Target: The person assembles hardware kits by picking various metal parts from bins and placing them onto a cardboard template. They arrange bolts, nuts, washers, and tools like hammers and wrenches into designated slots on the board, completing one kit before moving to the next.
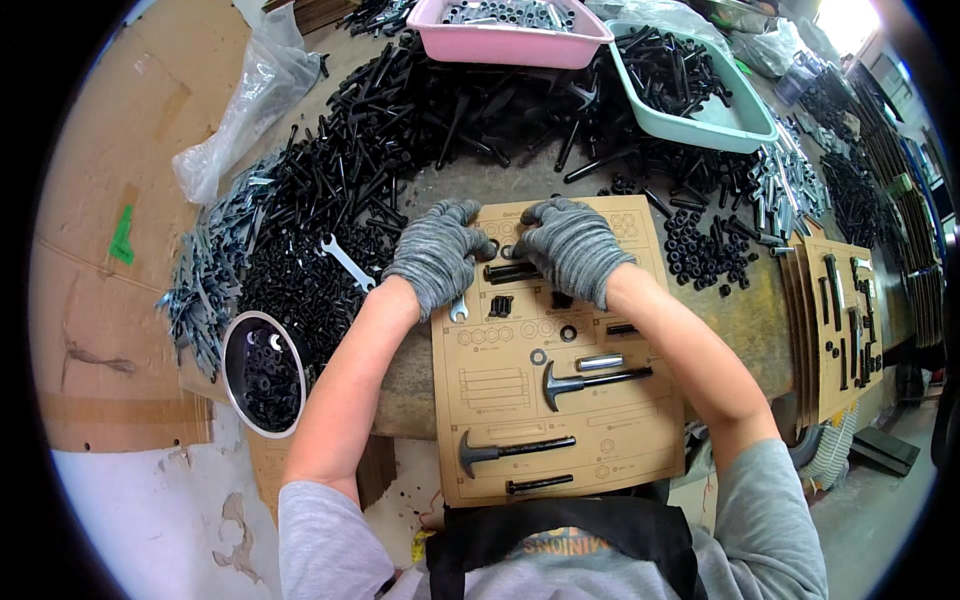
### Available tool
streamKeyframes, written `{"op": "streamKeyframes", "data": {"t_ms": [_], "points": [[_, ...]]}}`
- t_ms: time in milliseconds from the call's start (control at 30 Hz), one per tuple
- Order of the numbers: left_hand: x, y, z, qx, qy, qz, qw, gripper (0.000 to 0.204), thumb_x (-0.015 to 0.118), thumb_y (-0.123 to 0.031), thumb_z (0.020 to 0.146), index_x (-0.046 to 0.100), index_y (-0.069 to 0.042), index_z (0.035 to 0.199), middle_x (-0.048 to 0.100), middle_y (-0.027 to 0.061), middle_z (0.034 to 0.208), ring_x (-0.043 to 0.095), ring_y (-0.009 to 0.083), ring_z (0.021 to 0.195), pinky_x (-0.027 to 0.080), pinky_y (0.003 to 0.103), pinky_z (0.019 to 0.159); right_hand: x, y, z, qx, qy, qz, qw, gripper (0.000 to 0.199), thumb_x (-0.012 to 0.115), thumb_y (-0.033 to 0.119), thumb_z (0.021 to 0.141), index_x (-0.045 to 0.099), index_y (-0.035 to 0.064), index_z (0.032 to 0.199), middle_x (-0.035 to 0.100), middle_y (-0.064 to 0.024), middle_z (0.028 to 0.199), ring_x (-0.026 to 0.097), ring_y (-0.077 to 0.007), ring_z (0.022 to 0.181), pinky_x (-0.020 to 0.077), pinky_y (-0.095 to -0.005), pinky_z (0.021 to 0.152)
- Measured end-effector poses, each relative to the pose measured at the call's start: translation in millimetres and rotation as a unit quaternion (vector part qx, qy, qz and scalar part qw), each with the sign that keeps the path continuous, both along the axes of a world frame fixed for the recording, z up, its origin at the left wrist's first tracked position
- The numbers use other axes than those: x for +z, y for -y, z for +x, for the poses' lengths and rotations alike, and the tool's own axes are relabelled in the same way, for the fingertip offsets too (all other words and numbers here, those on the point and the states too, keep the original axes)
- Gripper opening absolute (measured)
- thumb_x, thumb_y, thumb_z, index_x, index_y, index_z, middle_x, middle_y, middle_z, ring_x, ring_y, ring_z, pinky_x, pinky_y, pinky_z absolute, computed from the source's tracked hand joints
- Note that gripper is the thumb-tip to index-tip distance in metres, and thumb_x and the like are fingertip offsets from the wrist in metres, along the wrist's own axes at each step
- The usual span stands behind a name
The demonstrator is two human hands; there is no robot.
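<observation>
My left hand (pixel 440 255), in a grey knit glove, rests at the upper left of a brown cardboard sheet (pixel 500 350) printed with part outlines. Its fingers are bent together beside small black rings; what they pinch is hidden. Close by, my gloved right hand (pixel 578 247) curls its fingers over the sheet's top middle, their contents also hidden. Below the hands lie black bolts (pixel 512 272), short black screws (pixel 501 307), a black washer (pixel 568 333), a silver sleeve (pixel 600 362) and two black T-headed bolts (pixel 600 380) (pixel 520 449). A wrench end (pixel 458 308) shows beneath my left hand.
Heaped black bolts (pixel 360 130) cover the table's far side, with a loose wrench (pixel 347 263) at left. A pink tray (pixel 510 50) and a mint tray (pixel 700 135) stand behind. Black nuts (pixel 705 250) lie right, near filled cardboard sheets (pixel 840 330). A metal bowl (pixel 232 375) sits left.
</observation>
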State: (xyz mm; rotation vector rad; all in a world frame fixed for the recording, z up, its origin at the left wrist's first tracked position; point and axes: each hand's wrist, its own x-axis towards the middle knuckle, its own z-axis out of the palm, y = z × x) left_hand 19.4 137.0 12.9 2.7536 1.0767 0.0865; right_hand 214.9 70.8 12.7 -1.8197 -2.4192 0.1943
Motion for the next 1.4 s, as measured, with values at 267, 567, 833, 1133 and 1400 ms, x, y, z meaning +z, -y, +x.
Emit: {"op": "streamKeyframes", "data": {"t_ms": [267, 567, 833, 1133, 1400], "points": [[-1, -2, -2, -0.010, 0.022, 0.019, 1.000, 0.023, 0.063, -0.008, 0.078, 0.074, -0.016, 0.095, 0.055, 0.0126, 0.131, 0.049, 0.0282, 0.124, 0.037, 0.036, 0.107, -3, -12, 6, -0.021, 0.021, 0.007, 1.000, 0.022, 0.062, 0.022, 0.085, 0.072, 0.0166, 0.103, 0.061, -0.0108, 0.121, 0.055, -0.0284, 0.112, 0.0439, -0.0390, 0.096], [1, -10, 11, -0.035, -0.014, 0.050, 0.998, 0.026, 0.065, -0.030, 0.080, 0.074, -0.017, 0.101, 0.055, 0.0121, 0.132, 0.043, 0.0319, 0.127, 0.032, 0.042, 0.109, -6, -17, -13, -0.118, -0.063, -0.008, 0.991, 0.025, 0.065, 0.033, 0.080, 0.074, 0.0130, 0.093, 0.067, -0.0119, 0.092, 0.064, -0.0304, 0.089, 0.0514, -0.0410, 0.079], [-13, -13, 9, 0.012, 0.040, 0.071, 0.997, 0.027, 0.065, -0.032, 0.081, 0.073, -0.017, 0.102, 0.055, 0.0101, 0.133, 0.043, 0.0296, 0.128, 0.026, 0.043, 0.112, -6, -25, -8, -0.113, -0.079, -0.036, 0.990, 0.022, 0.065, 0.030, 0.081, 0.074, 0.0140, 0.093, 0.068, -0.0115, 0.094, 0.065, -0.0301, 0.089, 0.0517, -0.0402, 0.079], [-15, -7, 3, -0.017, 0.033, 0.084, 0.996, 0.027, 0.066, -0.033, 0.081, 0.074, -0.018, 0.101, 0.057, 0.0084, 0.130, 0.046, 0.0272, 0.125, 0.022, 0.044, 0.113, -10, -23, -3, -0.097, -0.112, -0.027, 0.989, 0.024, 0.066, 0.028, 0.081, 0.074, 0.0139, 0.098, 0.068, -0.0111, 0.096, 0.065, -0.0287, 0.089, 0.0508, -0.0382, 0.081], [-11, -9, 17, 0.048, 0.052, 0.045, 0.997, 0.025, 0.068, -0.034, 0.077, 0.075, -0.018, 0.095, 0.061, 0.0072, 0.125, 0.049, 0.0269, 0.122, 0.025, 0.044, 0.111, -12, -31, -6, -0.112, -0.138, -0.063, 0.982, 0.024, 0.068, 0.029, 0.081, 0.074, 0.0128, 0.097, 0.068, -0.0109, 0.095, 0.065, -0.0279, 0.088, 0.0499, -0.0372, 0.081]]}}
